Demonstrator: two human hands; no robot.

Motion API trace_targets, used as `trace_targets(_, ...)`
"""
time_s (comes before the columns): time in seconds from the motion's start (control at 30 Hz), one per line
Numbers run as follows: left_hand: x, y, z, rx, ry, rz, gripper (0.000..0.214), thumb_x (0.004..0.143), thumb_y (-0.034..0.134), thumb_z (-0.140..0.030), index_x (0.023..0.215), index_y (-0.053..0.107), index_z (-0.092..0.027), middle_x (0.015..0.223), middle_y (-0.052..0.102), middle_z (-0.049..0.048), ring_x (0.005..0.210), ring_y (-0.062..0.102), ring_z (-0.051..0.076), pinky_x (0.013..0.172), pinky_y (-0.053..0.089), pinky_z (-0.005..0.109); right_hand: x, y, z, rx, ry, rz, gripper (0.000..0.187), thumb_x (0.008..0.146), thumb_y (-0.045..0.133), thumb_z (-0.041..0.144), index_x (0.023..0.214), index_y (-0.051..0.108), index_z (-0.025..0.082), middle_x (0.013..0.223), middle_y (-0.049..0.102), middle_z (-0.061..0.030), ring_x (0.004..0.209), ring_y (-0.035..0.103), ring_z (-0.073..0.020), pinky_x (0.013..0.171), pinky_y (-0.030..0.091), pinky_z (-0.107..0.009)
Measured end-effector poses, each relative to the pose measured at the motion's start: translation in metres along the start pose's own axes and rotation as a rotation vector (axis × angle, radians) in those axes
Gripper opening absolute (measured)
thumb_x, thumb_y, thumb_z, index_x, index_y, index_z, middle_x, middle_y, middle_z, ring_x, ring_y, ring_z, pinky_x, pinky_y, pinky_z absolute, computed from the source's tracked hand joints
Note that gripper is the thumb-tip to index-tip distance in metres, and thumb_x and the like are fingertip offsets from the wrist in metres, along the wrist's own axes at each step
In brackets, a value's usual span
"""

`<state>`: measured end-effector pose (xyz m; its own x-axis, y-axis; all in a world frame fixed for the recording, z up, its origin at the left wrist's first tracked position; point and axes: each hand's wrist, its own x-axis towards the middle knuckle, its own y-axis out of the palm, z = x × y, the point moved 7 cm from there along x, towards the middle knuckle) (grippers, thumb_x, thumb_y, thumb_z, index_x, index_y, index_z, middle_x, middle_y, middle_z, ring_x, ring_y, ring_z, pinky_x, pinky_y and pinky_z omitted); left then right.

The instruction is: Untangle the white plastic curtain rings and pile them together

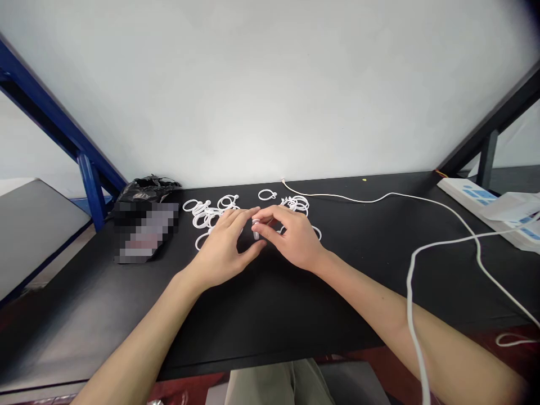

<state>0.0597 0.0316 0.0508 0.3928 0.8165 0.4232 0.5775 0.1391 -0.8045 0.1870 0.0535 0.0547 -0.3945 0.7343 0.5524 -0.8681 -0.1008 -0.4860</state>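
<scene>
Between the thumb and fingers of my right hand is a small white plastic piece, which looks like a curtain ring seen edge-on; part of it is hidden by the fingertips. My left hand is curved beside it, thumb and fingers apart, the index fingertip close to the piece. To the left, partly behind that hand, lies a loose group of white curtain rings with small eyelets. Another cluster of rings sits behind my right hand. One single ring lies near the wall.
On the black tabletop, a black plastic bag lies at the left. A white cable runs across the right side, and a loop of it hangs over my right forearm. A white and blue box stands at the far right.
</scene>
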Motion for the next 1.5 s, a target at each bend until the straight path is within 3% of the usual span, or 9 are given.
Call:
trace_targets(0.1,0.000,0.001,0.002,0.023,-0.009,-0.055,0.030,0.091,0.053,-0.034,0.119,0.056,-0.022,0.110,0.066,0.0067,0.099,0.060,0.023,0.091,0.050,0.042,0.000,0.002,0.003,-0.029,-0.055,0.024,0.011,0.093,0.061,0.032,0.096,0.068,0.024,0.093,0.071,-0.0004,0.087,0.064,-0.0146,0.079,0.054,-0.029)
trace_targets(0.27,-0.002,-0.003,0.018,0.074,-0.120,-0.137,0.043,0.087,0.061,-0.038,0.127,0.054,-0.023,0.113,0.066,0.0056,0.099,0.064,0.022,0.083,0.053,0.037,0.002,-0.004,0.000,-0.112,-0.132,-0.041,0.014,0.095,0.058,0.029,0.102,0.068,0.024,0.101,0.068,-0.0036,0.094,0.064,-0.0166,0.083,0.054,-0.032)
trace_targets(0.37,-0.002,-0.004,0.019,0.084,-0.093,-0.147,0.040,0.087,0.061,-0.038,0.124,0.057,-0.022,0.106,0.068,0.0044,0.092,0.065,0.020,0.079,0.054,0.034,0.001,-0.001,-0.001,-0.151,-0.154,-0.005,0.019,0.097,0.053,0.024,0.111,0.066,0.023,0.106,0.069,-0.0040,0.098,0.064,-0.0165,0.088,0.053,-0.033)
trace_targets(0.57,-0.002,-0.007,0.017,0.094,-0.050,-0.179,0.037,0.087,0.063,-0.036,0.120,0.060,-0.020,0.104,0.069,0.0050,0.089,0.065,0.019,0.079,0.053,0.032,0.000,0.007,-0.005,-0.134,-0.109,0.081,0.025,0.097,0.050,0.018,0.116,0.066,0.023,0.111,0.069,-0.0040,0.095,0.065,-0.0154,0.087,0.053,-0.032)
trace_targets(0.9,-0.003,-0.008,0.016,0.110,-0.059,-0.195,0.034,0.088,0.062,-0.039,0.118,0.059,-0.023,0.102,0.068,0.0042,0.085,0.064,0.018,0.077,0.053,0.031,0.001,0.004,-0.006,-0.112,-0.073,0.017,0.020,0.095,0.050,0.018,0.106,0.066,0.020,0.102,0.072,-0.0039,0.085,0.067,-0.0144,0.076,0.055,-0.029)
trace_targets(1.17,-0.003,-0.008,0.015,0.109,-0.075,-0.194,0.034,0.088,0.062,-0.041,0.118,0.059,-0.024,0.103,0.068,0.0036,0.087,0.064,0.019,0.078,0.053,0.032,0.002,0.001,-0.005,-0.111,-0.055,-0.036,0.017,0.095,0.050,0.017,0.098,0.065,0.022,0.098,0.073,-0.0015,0.086,0.068,-0.0149,0.075,0.054,-0.028)
trace_targets(1.3,-0.002,-0.007,0.019,0.114,-0.097,-0.179,0.036,0.088,0.062,-0.041,0.119,0.059,-0.023,0.107,0.068,0.0048,0.091,0.064,0.021,0.080,0.052,0.034,0.003,-0.002,-0.011,-0.120,-0.004,-0.028,0.019,0.094,0.054,0.022,0.110,0.064,0.023,0.101,0.073,-0.0021,0.088,0.069,-0.0153,0.080,0.055,-0.030)
trace_targets(1.4,-0.002,-0.011,0.031,0.186,-0.178,-0.185,0.036,0.088,0.060,-0.041,0.119,0.059,-0.022,0.111,0.068,0.0076,0.101,0.063,0.026,0.087,0.051,0.040,0.008,-0.015,-0.022,-0.241,0.070,-0.065,0.022,0.092,0.056,0.024,0.114,0.062,0.022,0.103,0.072,-0.0042,0.091,0.068,-0.0170,0.083,0.054,-0.033)
trace_targets(1.5,-0.004,-0.015,0.047,0.327,-0.281,-0.202,0.038,0.090,0.056,-0.041,0.121,0.058,-0.019,0.115,0.067,0.0124,0.111,0.058,0.033,0.093,0.046,0.048,0.012,-0.029,-0.035,-0.458,0.169,-0.057,0.014,0.092,0.054,0.023,0.099,0.066,0.022,0.096,0.071,-0.0036,0.085,0.066,-0.0185,0.074,0.052,-0.033)
